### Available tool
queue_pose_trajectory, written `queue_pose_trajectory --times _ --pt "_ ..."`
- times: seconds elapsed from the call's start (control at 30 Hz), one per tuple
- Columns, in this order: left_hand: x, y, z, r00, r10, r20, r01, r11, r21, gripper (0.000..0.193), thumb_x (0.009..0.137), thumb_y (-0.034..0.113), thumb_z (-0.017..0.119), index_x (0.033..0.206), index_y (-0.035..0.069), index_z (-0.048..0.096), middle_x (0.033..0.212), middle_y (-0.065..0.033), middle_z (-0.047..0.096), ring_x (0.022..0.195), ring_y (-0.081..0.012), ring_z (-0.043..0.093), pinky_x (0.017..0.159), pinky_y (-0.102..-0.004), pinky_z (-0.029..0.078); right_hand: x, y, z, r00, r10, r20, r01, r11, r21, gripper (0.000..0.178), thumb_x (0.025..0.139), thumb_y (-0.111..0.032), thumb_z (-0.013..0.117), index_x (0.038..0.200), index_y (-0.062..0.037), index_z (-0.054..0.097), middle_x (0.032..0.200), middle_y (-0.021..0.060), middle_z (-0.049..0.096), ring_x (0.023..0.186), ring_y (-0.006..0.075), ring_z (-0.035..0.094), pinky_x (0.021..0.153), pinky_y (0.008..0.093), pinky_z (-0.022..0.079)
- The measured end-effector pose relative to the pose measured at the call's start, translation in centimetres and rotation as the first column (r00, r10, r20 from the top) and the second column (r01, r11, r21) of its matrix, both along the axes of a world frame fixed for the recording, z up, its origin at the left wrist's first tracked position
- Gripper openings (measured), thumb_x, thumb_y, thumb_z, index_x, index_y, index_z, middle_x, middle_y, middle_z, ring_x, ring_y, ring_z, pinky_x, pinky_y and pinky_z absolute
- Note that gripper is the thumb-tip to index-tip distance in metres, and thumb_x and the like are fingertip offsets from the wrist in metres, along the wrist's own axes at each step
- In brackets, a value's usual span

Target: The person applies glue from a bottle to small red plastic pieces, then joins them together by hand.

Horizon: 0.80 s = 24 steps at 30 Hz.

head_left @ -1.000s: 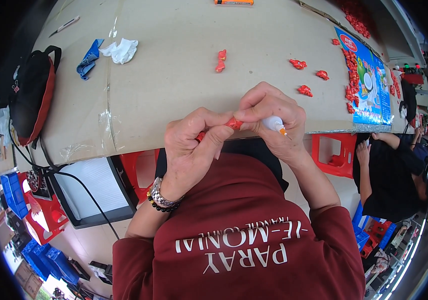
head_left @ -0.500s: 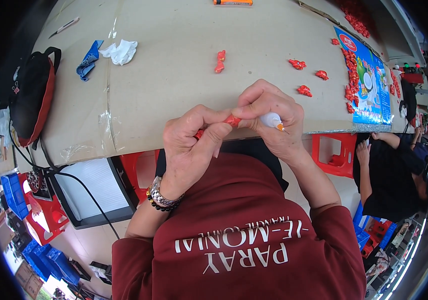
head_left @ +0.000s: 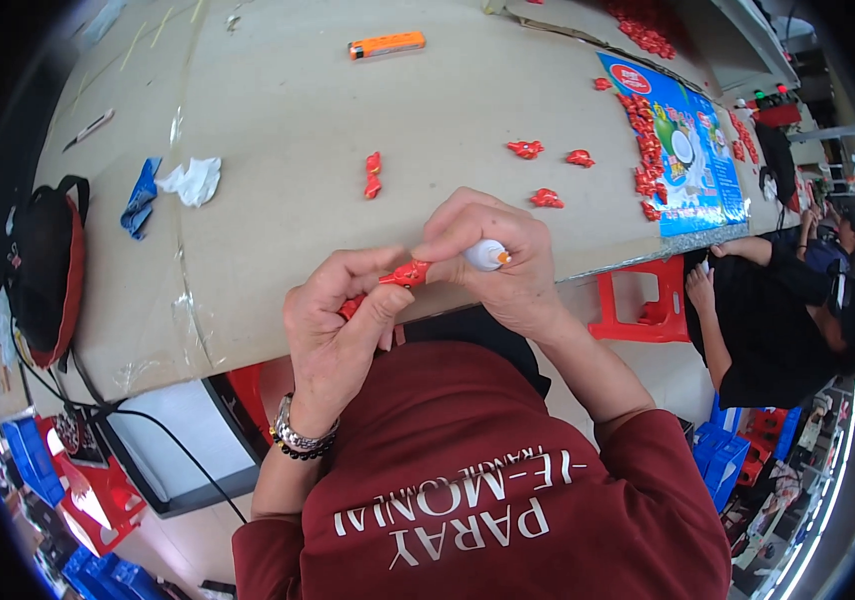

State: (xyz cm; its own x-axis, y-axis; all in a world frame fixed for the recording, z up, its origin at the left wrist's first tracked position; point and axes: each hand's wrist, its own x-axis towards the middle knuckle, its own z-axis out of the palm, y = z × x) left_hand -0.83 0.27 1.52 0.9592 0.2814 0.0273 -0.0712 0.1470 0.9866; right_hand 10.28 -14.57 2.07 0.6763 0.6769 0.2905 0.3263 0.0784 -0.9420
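A small glossy red figurine (head_left: 408, 274) is held up between my two hands, just over the near edge of the table. My left hand (head_left: 326, 335) is closed, its thumb and forefinger pinching the figurine. A second red piece (head_left: 351, 306) sticks out between its fingers, mostly hidden. My right hand (head_left: 520, 290) is also closed, its fingertips at the figurine's right end. Tucked in that hand is a small white squeeze bottle (head_left: 485, 255) with an orange tip, pointing right. Beyond the hands, two red pieces (head_left: 374, 175) lie end to end on the table.
Several red figurines (head_left: 548, 198) lie to the right, more along a blue printed sheet (head_left: 698, 190). Farther back is an orange stick-shaped object (head_left: 388, 45). At left are a white tissue (head_left: 193, 182), a blue scrap (head_left: 141, 200) and a black-red bag (head_left: 48, 270). A person (head_left: 758, 320) sits at right.
The view has shifted, so the table things sit lower and farther left. More of the red figurine shows between my fingers. My right hand still keeps the bottle.
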Motion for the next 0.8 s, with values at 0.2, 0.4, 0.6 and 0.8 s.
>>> queue_pose_trajectory --times 0.2,0.4,0.6,0.8 --pt "0.2 0.8 -0.3 0.997 -0.05 -0.056 0.022 0.907 -0.42 0.033 0.091 0.016 0.061 0.119 0.0 0.052 0.079 -0.003 0.062 0.053 -0.0042 0.048 0.045 -0.0178 0.037 3.1 -3.7 0.1 0.901 -0.418 -0.111 0.427 0.902 0.062 0.01 0.076 0.004 0.067 0.084 -0.0014 0.067 0.084 0.004 0.064 0.076 0.0088 0.058 0.068 0.0225 0.046" --pt "0.8 0.6 0.6 0.983 -0.103 -0.151 -0.088 0.459 -0.884 0.036 0.096 0.025 0.049 0.119 -0.003 0.051 0.109 -0.0148 0.057 0.078 -0.0154 0.05 0.051 -0.0203 0.037 6.7 -9.3 -1.0 0.677 -0.699 0.229 0.734 0.62 -0.279 0.009 0.078 -0.003 0.069 0.086 -0.0004 0.068 0.076 0.0023 0.063 0.071 0.0069 0.055 0.065 0.0224 0.043" --pt "1.1 0.3 0.5 0.981 -0.139 -0.133 -0.056 0.455 -0.889 0.023 0.095 0.011 0.049 0.112 -0.003 0.053 0.112 -0.0194 0.056 0.089 -0.0214 0.052 0.06 -0.0221 0.04 7.2 -10.1 -2.3 0.642 -0.689 0.335 0.763 0.534 -0.365 0.011 0.078 -0.006 0.072 0.087 -0.0009 0.068 0.075 0.0032 0.063 0.069 0.0086 0.054 0.064 0.0243 0.042" --pt "0.7 0.6 -1.8 0.958 -0.27 0.095 0.217 0.469 -0.856 0.022 0.097 0.02 0.053 0.109 0.003 0.055 0.105 -0.0102 0.062 0.069 -0.0171 0.06 0.052 -0.0226 0.041 6.8 -10.3 -1.2 0.664 -0.698 0.267 0.742 0.575 -0.344 0.015 0.078 -0.004 0.07 0.093 -0.0029 0.068 0.083 0.0022 0.063 0.074 0.0086 0.055 0.067 0.0242 0.044"
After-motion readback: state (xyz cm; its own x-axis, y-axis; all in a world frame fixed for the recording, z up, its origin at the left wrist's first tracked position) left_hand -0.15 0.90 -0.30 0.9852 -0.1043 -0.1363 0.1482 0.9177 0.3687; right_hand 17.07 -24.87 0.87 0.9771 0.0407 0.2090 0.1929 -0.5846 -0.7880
